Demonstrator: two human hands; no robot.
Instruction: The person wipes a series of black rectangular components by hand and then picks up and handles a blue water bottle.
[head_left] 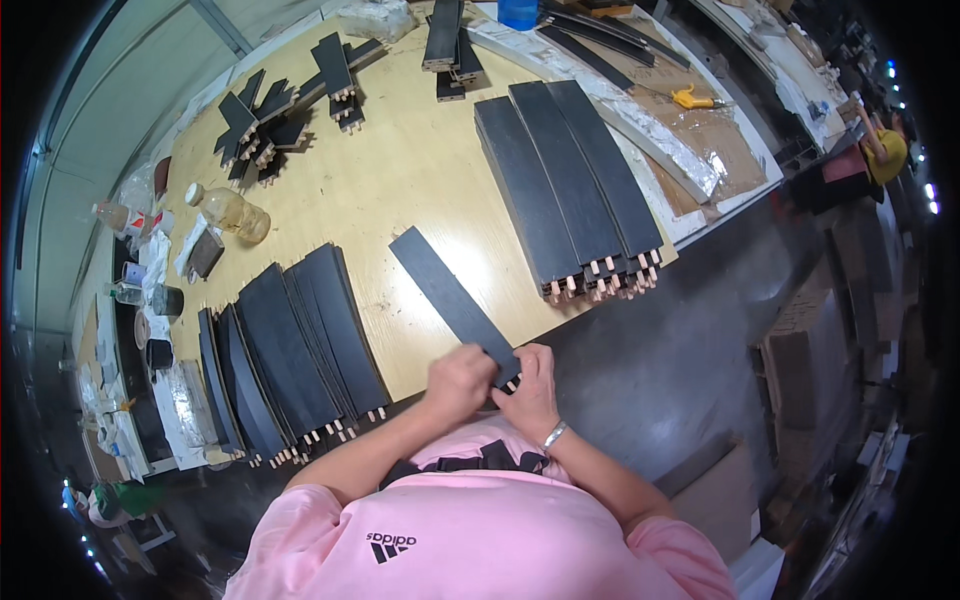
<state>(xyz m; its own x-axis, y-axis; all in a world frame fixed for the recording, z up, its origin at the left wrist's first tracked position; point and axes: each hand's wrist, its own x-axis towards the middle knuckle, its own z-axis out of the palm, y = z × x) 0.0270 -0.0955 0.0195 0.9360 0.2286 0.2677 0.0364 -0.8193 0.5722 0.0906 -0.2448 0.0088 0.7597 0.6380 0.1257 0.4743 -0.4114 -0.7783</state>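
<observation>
A dark narrow board [452,292] lies at a slant on the table, its near end at the table's front edge by my body. Light wooden dowels [513,383] stick out of that near end. My right hand [530,388] is closed around the board's near end at its right side, thumb below by the dowels. On the other side my left hand [462,382] is curled into a fist against the board's left edge. What the left fingers hold, if anything, is hidden.
Stacked dark boards with dowels [570,180] stand right; a leaning row [290,350] is left. Shorter dark pieces [260,125] lie at the back. A bottle of yellowish liquid [235,214] lies left. A yellow air gun [695,98] rests on cardboard at the far right.
</observation>
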